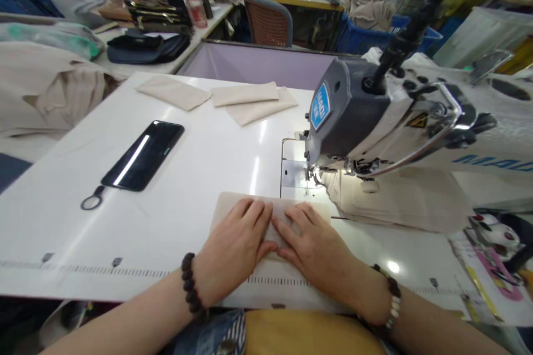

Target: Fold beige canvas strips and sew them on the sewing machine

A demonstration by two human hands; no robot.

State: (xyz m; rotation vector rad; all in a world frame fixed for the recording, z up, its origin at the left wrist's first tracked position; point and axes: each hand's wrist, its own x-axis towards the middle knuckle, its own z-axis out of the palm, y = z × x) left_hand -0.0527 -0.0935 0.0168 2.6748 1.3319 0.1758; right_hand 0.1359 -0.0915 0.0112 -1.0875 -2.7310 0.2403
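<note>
My left hand (237,247) and my right hand (316,247) lie side by side, fingers flat, on a small beige fabric piece (227,205) at the near edge of the white sewing table (187,177). The thumbs meet over the cloth's middle and both hands press it down. The piece sits just in front of the needle plate (293,172) of a grey sewing machine (353,116), whose lamp lights the needle area. A stack of beige fabric (400,199) lies under the machine arm to the right of my hands.
A black phone (144,155) with a ring strap lies on the table to the left. Three folded beige pieces (245,101) rest at the far edge. Fabric piles, a chair (268,21) and another person's torso fill the background. Scissors (495,236) lie at the right.
</note>
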